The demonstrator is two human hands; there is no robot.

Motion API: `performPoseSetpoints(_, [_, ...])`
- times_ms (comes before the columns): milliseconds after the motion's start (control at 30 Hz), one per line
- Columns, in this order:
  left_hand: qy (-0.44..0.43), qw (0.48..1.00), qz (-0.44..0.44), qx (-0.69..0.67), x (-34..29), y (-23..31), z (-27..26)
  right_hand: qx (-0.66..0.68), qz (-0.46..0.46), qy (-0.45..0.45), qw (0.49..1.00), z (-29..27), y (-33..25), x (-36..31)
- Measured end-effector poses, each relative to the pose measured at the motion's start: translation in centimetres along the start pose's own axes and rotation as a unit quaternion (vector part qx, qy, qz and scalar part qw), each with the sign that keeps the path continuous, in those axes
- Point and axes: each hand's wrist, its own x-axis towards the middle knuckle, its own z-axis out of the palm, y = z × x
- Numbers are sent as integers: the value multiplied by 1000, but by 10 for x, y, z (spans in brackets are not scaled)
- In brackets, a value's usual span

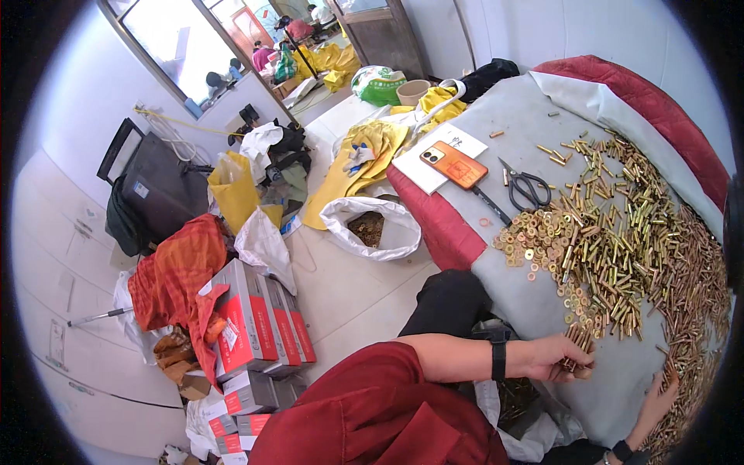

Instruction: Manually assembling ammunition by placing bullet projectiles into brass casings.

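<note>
My left hand is closed around a bunch of thin copper-coloured metal rods, their ends sticking up past the fingers. It hovers over the grey-covered table, below the brass heap. Farther right, my right hand reaches to the edge of a large pile of copper-coloured rods. Its thumb and fingers look apart, with the tips against the pile and partly hidden. Beside that pile lie many short brass-coloured tubes. A spread of small brass washers borders them on the left.
Black scissors, an orange phone and a white booklet rest at the table's far left. An open white sack stands on the floor. Red-and-grey boxes are stacked at left. Red quilted cloth hangs over the table edge.
</note>
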Motion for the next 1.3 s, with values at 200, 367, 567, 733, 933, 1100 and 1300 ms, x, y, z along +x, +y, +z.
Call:
performPoseSetpoints(200, [21, 1000, 6, 8, 8, -6, -5, -74, 58, -170, 981, 23, 35, 5])
performPoseSetpoints(367, [22, 998, 31, 40, 6, -8, -6, -119, 36, -150, 981, 13, -20, 0])
performPoseSetpoints(567, [38, 995, 40, 78, 9, -8, -9, -153, 7, -147, 977, 19, -22, -5])
performPoseSetpoints(733, [20, 999, 1, 34, 12, -6, -15, -141, -18, -128, 982, 14, -31, -8])
performPoseSetpoints(933, [12, 999, -12, -49, 5, -1, -4, -83, -16, -85, 993, 25, -10, -5])
performPoseSetpoints(1100, [6, 999, -45, 20, 11, -1, -13, -106, 30, -138, 984, 24, -12, -2])
performPoseSetpoints(1300, [27, 999, -28, 38, 8, 0, -10, -128, 32, -125, 983, 23, -36, -5])
